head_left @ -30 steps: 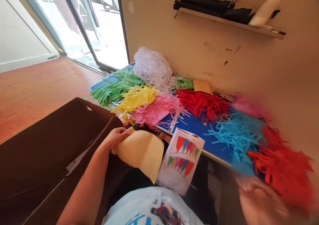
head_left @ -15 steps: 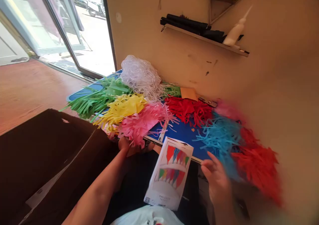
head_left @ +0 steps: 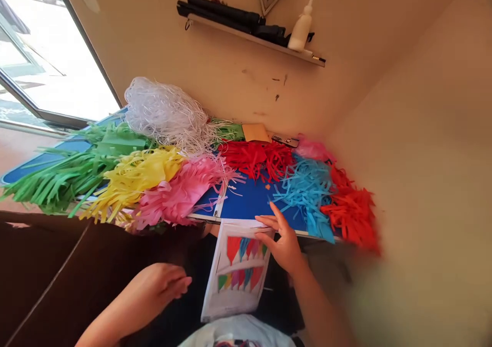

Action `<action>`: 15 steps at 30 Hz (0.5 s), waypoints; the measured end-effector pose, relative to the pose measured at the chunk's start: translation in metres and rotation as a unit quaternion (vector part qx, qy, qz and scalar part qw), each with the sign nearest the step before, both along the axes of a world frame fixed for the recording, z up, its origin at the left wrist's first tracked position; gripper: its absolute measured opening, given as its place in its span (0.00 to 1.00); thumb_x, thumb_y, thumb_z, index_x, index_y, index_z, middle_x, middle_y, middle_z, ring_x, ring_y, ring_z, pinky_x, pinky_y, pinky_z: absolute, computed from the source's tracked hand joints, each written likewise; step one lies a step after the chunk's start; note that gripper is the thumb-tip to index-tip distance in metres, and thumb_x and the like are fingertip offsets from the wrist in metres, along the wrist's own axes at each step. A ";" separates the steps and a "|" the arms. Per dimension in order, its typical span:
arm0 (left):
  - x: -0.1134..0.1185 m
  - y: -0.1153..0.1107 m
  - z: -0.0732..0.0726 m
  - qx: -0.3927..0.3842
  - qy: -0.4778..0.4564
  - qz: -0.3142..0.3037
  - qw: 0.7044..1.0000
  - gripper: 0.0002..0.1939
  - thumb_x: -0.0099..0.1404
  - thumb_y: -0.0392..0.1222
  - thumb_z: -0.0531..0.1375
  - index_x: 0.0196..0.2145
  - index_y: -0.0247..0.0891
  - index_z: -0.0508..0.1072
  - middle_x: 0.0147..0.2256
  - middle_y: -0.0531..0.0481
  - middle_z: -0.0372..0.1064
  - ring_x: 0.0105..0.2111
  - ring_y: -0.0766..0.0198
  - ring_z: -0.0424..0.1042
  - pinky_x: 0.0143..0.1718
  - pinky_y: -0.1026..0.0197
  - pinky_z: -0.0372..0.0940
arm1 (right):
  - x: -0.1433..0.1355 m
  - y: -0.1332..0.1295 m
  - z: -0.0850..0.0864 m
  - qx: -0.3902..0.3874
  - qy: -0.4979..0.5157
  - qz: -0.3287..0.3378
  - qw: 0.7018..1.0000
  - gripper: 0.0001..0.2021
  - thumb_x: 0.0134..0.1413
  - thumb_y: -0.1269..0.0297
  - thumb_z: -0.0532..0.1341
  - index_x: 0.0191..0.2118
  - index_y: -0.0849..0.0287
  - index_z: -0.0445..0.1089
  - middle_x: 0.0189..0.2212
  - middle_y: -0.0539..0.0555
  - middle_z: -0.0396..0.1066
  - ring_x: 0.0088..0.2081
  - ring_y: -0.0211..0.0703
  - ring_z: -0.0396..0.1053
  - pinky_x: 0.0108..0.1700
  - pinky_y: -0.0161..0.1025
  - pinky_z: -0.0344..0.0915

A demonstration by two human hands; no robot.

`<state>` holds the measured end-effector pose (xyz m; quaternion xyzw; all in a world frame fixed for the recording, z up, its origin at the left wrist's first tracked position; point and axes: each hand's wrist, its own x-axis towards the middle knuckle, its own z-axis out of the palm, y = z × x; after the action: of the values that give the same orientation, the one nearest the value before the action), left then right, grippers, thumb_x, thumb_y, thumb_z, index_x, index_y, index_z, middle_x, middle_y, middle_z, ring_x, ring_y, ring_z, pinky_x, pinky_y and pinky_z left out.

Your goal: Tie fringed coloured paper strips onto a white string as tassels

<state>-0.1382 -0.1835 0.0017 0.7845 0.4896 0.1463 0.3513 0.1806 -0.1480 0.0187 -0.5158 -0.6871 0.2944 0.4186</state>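
A white packet [head_left: 238, 298] printed with rows of coloured pennants or tassels leans from my lap to the table edge. My right hand [head_left: 286, 244] is at its upper right corner, thumb and fingers apart; whether the fingertips touch it I cannot tell. My left hand [head_left: 163, 285] hovers left of the packet, fingers curled in, with nothing visible in them. Beyond the hands lie fringed paper bundles: pink [head_left: 175, 196], yellow [head_left: 140, 175] and green [head_left: 77, 175] to the left, red [head_left: 253, 157] behind, light blue [head_left: 309, 183] and another red bundle [head_left: 351, 211] to the right.
A heap of white string [head_left: 163, 114] sits at the back of the blue table [head_left: 244, 201]. Beside the wall are a tan envelope-like piece [head_left: 255, 132] and a phone [head_left: 285, 141]. A shelf [head_left: 253, 40] above holds a white bottle [head_left: 301, 32]. A dark box [head_left: 34, 265] stands at lower left.
My left hand has come out from under the pink fringe at the table edge, back toward me. My right hand has moved to the packet's corner. The view has turned to the right.
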 end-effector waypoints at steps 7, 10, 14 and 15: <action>0.082 0.019 0.070 0.391 -0.059 -0.040 0.917 0.22 0.60 0.54 0.64 0.50 0.44 0.74 0.47 0.43 0.75 0.46 0.51 0.73 0.47 0.50 0.67 | -0.006 -0.049 0.022 0.105 -0.016 -0.015 0.994 0.35 0.54 0.60 0.67 0.66 0.48 0.54 0.41 0.53 0.79 0.47 0.51 0.74 0.53 0.52 0.68; 0.097 0.025 0.063 0.347 -0.080 -0.110 0.928 0.17 0.66 0.50 0.60 0.49 0.42 0.76 0.38 0.46 0.78 0.35 0.60 0.76 0.35 0.61 0.71 | -0.004 -0.065 0.020 0.115 0.016 -0.037 0.993 0.34 0.54 0.60 0.68 0.64 0.46 0.56 0.38 0.52 0.80 0.44 0.50 0.75 0.50 0.50 0.71; 0.098 0.014 0.062 0.330 -0.120 -0.135 0.927 0.14 0.68 0.45 0.58 0.48 0.43 0.76 0.36 0.47 0.77 0.32 0.64 0.77 0.31 0.66 0.70 | -0.001 -0.078 0.015 0.095 0.073 -0.050 0.992 0.32 0.52 0.58 0.69 0.62 0.48 0.61 0.35 0.52 0.80 0.43 0.51 0.76 0.47 0.50 0.73; 0.097 0.011 0.064 0.329 -0.123 -0.138 0.926 0.13 0.68 0.44 0.58 0.48 0.43 0.76 0.36 0.47 0.77 0.32 0.65 0.77 0.31 0.67 0.70 | 0.000 -0.079 0.014 0.092 0.079 -0.048 0.991 0.31 0.52 0.58 0.68 0.61 0.48 0.62 0.35 0.52 0.80 0.43 0.51 0.76 0.47 0.50 0.73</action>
<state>-0.0408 -0.1723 0.0661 0.8918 0.2532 0.3447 0.1474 0.1802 -0.2269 0.0329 -0.4825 -0.6506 0.2491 0.5309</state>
